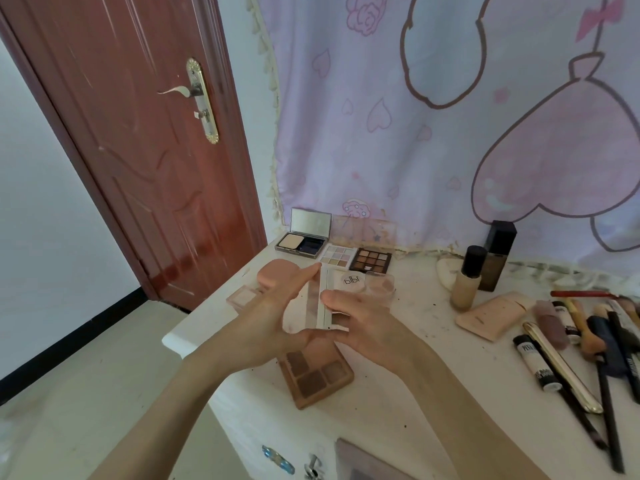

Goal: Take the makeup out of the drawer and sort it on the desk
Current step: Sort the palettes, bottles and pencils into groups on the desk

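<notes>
Head view: I read mid-sort, left hand [277, 323] and right hand [360, 323] both gripping slim white open palette [320, 303] above white desk [433, 368]; next, place beside brown eyeshadow palette [317, 375].

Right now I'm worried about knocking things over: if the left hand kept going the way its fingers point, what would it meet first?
Probably the round peach compact just past the left hand, which holds the slim palette; depth is unclear, so it might pass above.

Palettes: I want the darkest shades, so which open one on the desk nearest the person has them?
The brown palette lying just below the hands, with large dark brown pans.
</notes>
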Demonstrator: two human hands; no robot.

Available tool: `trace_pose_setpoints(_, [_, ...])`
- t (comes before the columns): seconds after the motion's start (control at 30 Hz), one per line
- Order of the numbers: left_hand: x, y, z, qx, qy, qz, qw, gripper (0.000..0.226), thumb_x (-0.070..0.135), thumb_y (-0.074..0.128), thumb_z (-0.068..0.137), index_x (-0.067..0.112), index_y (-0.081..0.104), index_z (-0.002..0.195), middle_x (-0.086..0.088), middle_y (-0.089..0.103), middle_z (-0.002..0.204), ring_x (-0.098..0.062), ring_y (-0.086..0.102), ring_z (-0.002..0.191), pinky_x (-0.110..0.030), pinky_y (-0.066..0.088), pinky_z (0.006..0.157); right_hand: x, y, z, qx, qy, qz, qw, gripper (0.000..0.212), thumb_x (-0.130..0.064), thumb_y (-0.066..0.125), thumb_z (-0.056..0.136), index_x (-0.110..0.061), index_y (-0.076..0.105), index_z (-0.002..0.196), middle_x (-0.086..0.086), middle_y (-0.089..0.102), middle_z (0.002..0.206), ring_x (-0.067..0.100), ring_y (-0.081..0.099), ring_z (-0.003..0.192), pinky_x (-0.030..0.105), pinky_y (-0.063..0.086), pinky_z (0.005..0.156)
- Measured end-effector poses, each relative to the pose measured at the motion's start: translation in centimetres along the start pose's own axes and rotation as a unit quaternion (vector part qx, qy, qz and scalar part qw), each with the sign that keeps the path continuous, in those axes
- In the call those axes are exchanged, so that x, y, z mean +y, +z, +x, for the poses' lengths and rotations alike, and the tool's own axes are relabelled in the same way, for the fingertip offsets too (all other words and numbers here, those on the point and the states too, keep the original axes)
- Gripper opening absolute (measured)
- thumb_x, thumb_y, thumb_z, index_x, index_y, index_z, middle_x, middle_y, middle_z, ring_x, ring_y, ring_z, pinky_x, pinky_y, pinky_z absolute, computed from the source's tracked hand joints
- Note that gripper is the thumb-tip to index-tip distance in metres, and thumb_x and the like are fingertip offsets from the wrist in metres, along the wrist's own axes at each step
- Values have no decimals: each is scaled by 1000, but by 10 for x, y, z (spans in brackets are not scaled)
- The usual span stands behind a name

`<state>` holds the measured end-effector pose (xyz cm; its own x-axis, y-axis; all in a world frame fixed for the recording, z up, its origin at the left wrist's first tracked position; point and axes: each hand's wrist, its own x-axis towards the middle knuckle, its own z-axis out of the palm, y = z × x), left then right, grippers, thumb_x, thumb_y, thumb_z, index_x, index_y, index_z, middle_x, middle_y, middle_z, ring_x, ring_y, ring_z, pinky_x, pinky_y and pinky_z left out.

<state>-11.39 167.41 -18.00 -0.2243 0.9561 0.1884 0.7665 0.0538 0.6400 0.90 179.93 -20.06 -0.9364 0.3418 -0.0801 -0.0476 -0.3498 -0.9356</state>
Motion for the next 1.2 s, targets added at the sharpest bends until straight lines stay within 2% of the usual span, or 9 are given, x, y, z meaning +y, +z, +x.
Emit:
trace_pose_setpoints(0.17, [9,0,-1,14,-20,-158,987,57,-6,42,91,30,40,135,10,51,134,-3,49,122,-21,41,101,5,-2,-1,98,-107,-186,972,46,-15,71,80,-32,52,119,-10,62,115,5,58,108,22,46,97])
trace_pose_setpoints(0.27, [24,7,-1,49,-69,-236,968,35,26,45,92,22,55,125,11,67,108,-11,62,105,-24,50,90,16,-3,2,112,-175,-240,948,67,-13,77,71,-44,41,118,-13,52,125,-1,48,117,15,38,100])
trace_pose_setpoints(0.33, [23,13,1,64,-101,-237,964,37,37,47,86,18,64,113,-2,69,89,-15,65,93,-26,53,85,24,-4,3,115,-213,-293,925,72,-21,79,68,-39,40,125,-14,47,128,-4,43,120,14,34,101])
trace_pose_setpoints(0.47, [18,14,7,59,-144,-209,965,30,24,48,94,1,63,106,-26,63,98,-24,66,89,-25,54,81,28,-7,1,123,-258,-415,864,79,-28,77,74,-29,31,138,-19,35,128,-21,27,116,-2,22,95])
trace_pose_setpoints(0.6, [14,8,15,75,-149,-132,977,41,27,54,89,-13,54,95,-31,62,93,-31,67,88,-46,55,81,28,-9,-1,124,-285,-465,829,78,-29,72,79,-38,21,138,-21,25,132,-15,17,122,-7,13,94])
trace_pose_setpoints(0.7, [12,7,19,115,-140,-64,981,43,44,52,78,2,57,89,-24,63,84,-33,64,78,-53,54,76,30,-7,-2,170,-259,-352,883,66,-30,65,86,-32,30,141,-18,26,144,-9,22,131,1,23,101])
trace_pose_setpoints(0.83, [24,21,18,204,-38,71,976,10,16,50,91,10,55,85,2,59,69,-6,54,60,-18,42,54,21,-5,-9,177,-88,-10,980,44,-38,54,90,-18,47,129,4,49,135,14,54,117,29,45,99])
trace_pose_setpoints(0.97, [25,29,15,171,62,197,963,28,37,36,91,33,45,117,7,60,82,-6,57,62,-24,47,53,13,-6,-12,103,-10,223,969,59,-49,55,81,-4,56,118,20,65,112,28,67,96,36,55,83])
trace_pose_setpoints(1.2, [35,29,15,162,134,231,950,38,24,51,88,13,56,125,13,57,64,-1,47,70,-7,30,50,6,-11,-18,-7,-57,361,931,52,-30,56,86,-4,48,131,21,65,112,28,64,102,35,52,91])
